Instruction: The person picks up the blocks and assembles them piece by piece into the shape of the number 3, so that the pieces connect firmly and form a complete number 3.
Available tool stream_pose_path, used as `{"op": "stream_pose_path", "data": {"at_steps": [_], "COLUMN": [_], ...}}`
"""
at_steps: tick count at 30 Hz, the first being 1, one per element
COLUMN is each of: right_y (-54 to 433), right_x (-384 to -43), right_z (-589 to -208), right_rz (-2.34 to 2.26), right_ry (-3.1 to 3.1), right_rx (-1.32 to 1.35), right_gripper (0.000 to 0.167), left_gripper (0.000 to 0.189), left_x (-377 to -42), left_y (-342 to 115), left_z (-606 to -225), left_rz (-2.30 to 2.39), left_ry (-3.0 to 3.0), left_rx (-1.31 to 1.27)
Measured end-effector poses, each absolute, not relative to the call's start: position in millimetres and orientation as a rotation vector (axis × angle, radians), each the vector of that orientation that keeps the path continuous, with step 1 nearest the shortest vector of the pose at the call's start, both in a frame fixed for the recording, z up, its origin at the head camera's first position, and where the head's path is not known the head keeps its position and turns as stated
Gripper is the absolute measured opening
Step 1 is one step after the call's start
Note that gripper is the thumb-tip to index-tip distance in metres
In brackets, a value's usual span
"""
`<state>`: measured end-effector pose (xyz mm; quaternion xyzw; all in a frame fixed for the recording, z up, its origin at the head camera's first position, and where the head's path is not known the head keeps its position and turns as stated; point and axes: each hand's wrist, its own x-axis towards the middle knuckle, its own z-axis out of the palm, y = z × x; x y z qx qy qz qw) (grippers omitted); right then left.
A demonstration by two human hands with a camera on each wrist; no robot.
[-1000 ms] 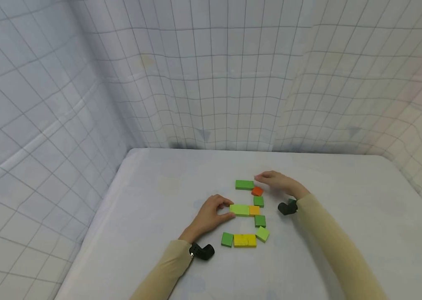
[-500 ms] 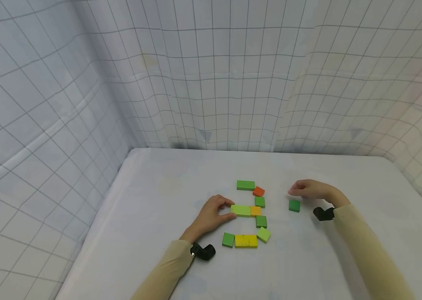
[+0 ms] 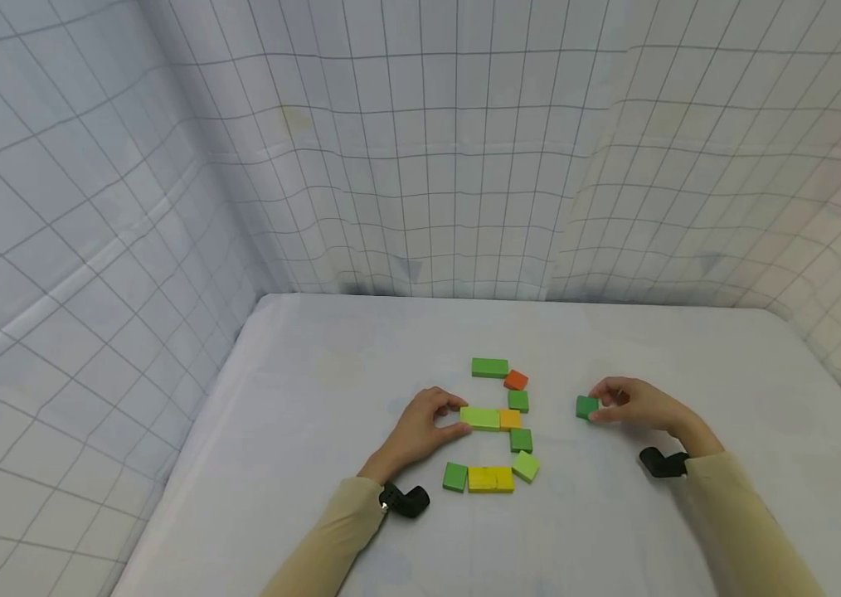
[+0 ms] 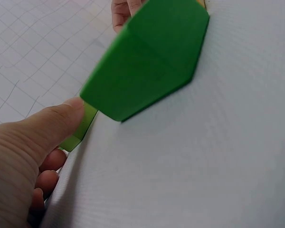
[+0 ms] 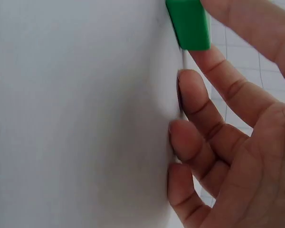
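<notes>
My left hand (image 3: 415, 433) pinches the left end of a long light green block (image 3: 482, 419) between thumb and fingers in the head view. That block's right end touches an orange block (image 3: 509, 419). Over on the right, my right hand (image 3: 643, 405) has thumb and forefinger on a separate green cube (image 3: 585, 407); the right wrist view shows the same green cube (image 5: 189, 26) between them, its top cut off. The other right fingers are bent against the table. Large in the left wrist view, a green block (image 4: 147, 61) partly covers the light green one (image 4: 88, 118).
Blocks form a 3-like shape: a long green block (image 3: 490, 368) on top, a red block (image 3: 516, 380), green blocks (image 3: 518, 400) (image 3: 521, 440), a tilted light green block (image 3: 526, 466), yellow blocks (image 3: 490, 479) and a green block (image 3: 454, 477). Gridded cloth (image 3: 420, 166) surrounds the white table (image 3: 338, 365).
My right hand has moved right and toward the viewer, from beside the top green block to the separate green cube, and now pinches it. The left hand has stayed on the light green block.
</notes>
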<state>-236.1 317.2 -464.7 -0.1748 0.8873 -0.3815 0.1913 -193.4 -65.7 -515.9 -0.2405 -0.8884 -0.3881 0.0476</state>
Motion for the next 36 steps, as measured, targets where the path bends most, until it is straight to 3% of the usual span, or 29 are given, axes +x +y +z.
{"op": "stream_pose_path", "data": {"at_steps": [23,36], "right_y": [246.9,234.1], "right_x": [-302.1,-308.7], "right_z": [-469.7,-471.0], "right_rz": [-1.040,-1.029], "right_ry": [2.617,2.626], "right_rx": [-0.228,-0.289], "right_gripper": [0.047,0.050], "left_gripper": [0.033,0.033], "left_x": [-194.0,-192.9], "left_y": [-65.4,-67.1], "left_z": [-513.4,-514.1], "left_rz": [-1.176,-1.162], "left_ry": [-2.717,-2.698], "left_rx": [-0.734,-0.751]}}
